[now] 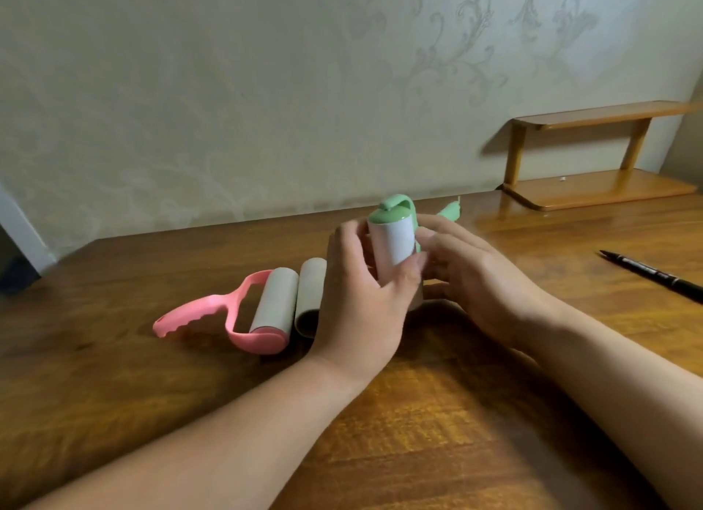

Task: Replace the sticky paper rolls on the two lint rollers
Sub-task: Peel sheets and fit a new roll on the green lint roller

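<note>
I'm holding the green lint roller (393, 211) upright, my left hand (361, 296) wrapping its clean white paper roll (392, 243) and my right hand (475, 281) gripping the handle side. The pink lint roller (228, 311) is lying beyond my left knuckles.

dim warm light, soft blur, edges bowed

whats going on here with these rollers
A person holds the green roller up over the table with both hands. The left hand grips the white roll fitted on it, and the right hand holds the roller from the other side. The pink roller lies on the table with paper on its drum, and a bare cardboard tube lies right beside it. A pen lies off to the right.
</note>
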Tool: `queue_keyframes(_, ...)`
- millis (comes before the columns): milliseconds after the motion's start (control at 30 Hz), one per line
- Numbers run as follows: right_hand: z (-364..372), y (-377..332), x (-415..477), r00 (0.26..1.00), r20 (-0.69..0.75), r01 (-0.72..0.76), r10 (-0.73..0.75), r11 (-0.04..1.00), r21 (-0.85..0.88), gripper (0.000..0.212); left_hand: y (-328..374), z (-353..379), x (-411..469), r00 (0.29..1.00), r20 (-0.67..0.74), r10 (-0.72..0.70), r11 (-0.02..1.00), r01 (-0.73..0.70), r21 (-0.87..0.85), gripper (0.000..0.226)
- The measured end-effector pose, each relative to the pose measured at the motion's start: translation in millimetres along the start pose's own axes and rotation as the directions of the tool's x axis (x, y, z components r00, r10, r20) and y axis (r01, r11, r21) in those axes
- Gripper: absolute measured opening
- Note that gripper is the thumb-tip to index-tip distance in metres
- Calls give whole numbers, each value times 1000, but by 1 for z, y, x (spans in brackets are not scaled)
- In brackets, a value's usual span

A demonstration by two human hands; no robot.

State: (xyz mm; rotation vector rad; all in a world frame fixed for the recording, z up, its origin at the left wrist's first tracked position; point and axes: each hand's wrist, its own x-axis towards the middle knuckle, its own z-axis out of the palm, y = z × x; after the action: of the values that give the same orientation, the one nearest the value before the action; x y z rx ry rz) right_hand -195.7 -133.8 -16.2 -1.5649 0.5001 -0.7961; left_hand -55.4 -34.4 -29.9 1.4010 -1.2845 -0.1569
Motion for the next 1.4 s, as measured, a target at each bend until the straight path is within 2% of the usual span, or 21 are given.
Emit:
queue_keyframes(67,-1,-1,-1,1000,-22,-7,7,1000,-14,45,-1,0,0,1000,29,5,1000,-4,-13,51)
queue_keyframes(433,5,-1,-4,997,-41,60,-63,995,-86,36,-8,-4,3,992,101,-79,929,109,-353,35)
queue_keyframes(633,4,-1,-5,999,-30,40,-40,999,0,27,-11,-6,4,991,94,-92,914,121,-388,44)
queue_keyframes(767,3,-1,-4,998,-42,51,-52,998,-26,27,-8,-6,4,995,76,-62,908,88,-410,45)
queue_keyframes(867,2,0,-4,998,-43,40,-41,998,-42,29,-4,-6,3,996,74,-42,919,68,-388,41)
queue_keyframes(967,1,1,-4,999,-38,27,-29,998,-51,28,-2,-7,2,996,65,-58,946,76,-316,45)
queue_keyframes(1067,1,0,-6,998,-26,48,-51,993,-110,26,-3,-8,1,996,63,-60,950,76,-303,39)
queue_keyframes(1133,2,-2,-9,992,-38,103,-117,961,-258,24,-2,-8,0,997,56,-59,944,74,-322,39)
queue_keyframes(1267,2,-8,-14,951,-87,193,-297,789,-583,28,-4,-9,1,997,33,-72,943,79,-322,45)
queue_keyframes(1333,3,-13,-16,926,-117,216,-359,757,-617,23,-4,-9,1,997,31,-70,952,76,-295,44)
queue_keyframes(1400,4,-17,-17,901,-138,265,-410,776,-572,13,-3,-8,2,997,33,-69,955,75,-286,47)
